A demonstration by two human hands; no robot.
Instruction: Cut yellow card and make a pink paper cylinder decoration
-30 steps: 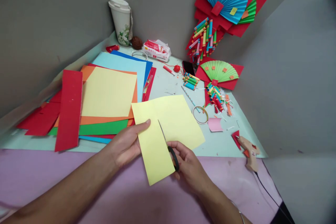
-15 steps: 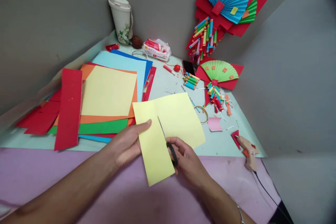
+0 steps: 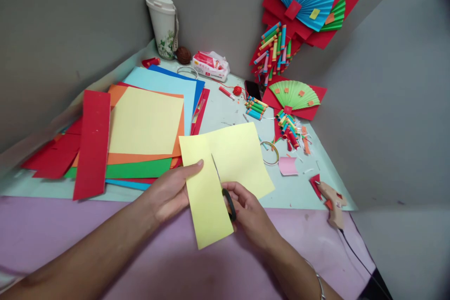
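Observation:
A pale yellow sheet of paper [image 3: 207,187] hangs above the front of the table, slit partway up from its lower edge. My left hand [image 3: 176,194] pinches its left side, thumb on top and fingers underneath. In my right hand [image 3: 248,208] is a pair of scissors [image 3: 228,205] with a black handle; the fingers are closed around it. One blade shows as a thin dark line along the cut, and the other is hidden by the paper. To the left of the cut, the strip hangs lower than the rest.
Stacked coloured paper [image 3: 146,122] and a red strip [image 3: 91,145] lie at left. A lidded cup [image 3: 161,26] and a tissue pack [image 3: 210,65] stand behind. Tape roll [image 3: 270,153], paper tubes [image 3: 255,108], fan decorations [image 3: 294,93] and a corded glue gun [image 3: 333,201] are at right.
The right side of the yellow sheet has shifted slightly. My right hand and the scissors have moved a touch left; both hands keep their hold.

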